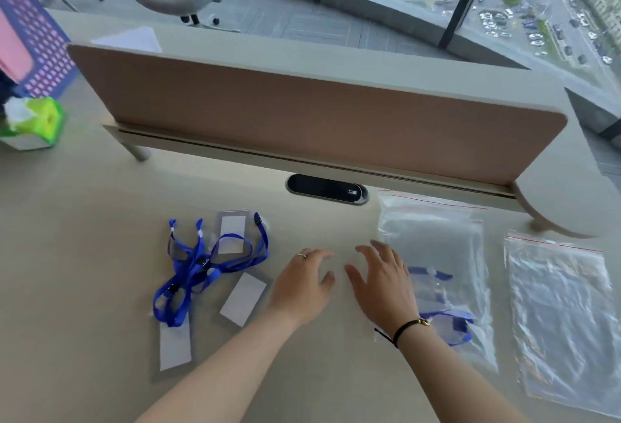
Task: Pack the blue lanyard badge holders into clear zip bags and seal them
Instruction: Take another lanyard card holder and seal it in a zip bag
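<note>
A tangle of blue lanyards [198, 271] with clear badge holders [242, 298] lies on the beige desk, left of centre. To the right lies a clear zip bag [437, 241] with a blue lanyard badge holder [447, 325] inside. A second clear zip bag [561, 315], seemingly empty, lies at the far right. My left hand [302, 284] hovers or rests on the desk between the pile and the bags, fingers relaxed, holding nothing. My right hand [383, 281] is spread at the left edge of the filled bag, holding nothing.
A brown divider panel [302, 113] runs across the back of the desk, with a black cable port [326, 189] below it. A green tissue box [33, 123] and a purple perforated basket [37, 39] stand at the far left. An office chair stands beyond the divider.
</note>
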`<state>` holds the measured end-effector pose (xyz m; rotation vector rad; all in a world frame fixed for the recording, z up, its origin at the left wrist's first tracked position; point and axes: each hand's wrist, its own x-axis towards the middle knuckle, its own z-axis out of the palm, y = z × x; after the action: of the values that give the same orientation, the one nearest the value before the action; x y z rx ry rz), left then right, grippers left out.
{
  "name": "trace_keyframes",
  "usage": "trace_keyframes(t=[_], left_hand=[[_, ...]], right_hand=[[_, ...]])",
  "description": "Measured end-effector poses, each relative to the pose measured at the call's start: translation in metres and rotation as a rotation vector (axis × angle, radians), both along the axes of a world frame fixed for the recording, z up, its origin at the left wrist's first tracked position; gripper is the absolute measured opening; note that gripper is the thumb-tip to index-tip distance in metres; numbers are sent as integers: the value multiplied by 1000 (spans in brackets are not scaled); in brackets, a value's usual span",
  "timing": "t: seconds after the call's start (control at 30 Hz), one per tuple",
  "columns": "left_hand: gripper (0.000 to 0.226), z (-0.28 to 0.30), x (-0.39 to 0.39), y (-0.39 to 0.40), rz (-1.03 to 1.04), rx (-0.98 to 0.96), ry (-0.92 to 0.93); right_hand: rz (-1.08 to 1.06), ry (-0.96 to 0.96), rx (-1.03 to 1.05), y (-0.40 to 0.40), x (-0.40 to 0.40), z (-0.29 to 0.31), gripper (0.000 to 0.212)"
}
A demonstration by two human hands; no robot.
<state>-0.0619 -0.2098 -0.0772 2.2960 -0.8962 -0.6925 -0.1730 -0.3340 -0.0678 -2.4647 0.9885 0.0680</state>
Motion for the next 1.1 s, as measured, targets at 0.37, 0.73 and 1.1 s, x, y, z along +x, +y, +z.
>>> trace_keyframes(t=[0.37,0.73,1.1], left_hand=[[16,-15,73,166,382,67,23],[49,-51,82,242,327,237,30],[31,-35,98,257,424,156,101]], right_hand=[[140,211,272,118,83,-6,80],[52,317,62,179,122,-44,105],[-136,113,460,183,123,-31,45]])
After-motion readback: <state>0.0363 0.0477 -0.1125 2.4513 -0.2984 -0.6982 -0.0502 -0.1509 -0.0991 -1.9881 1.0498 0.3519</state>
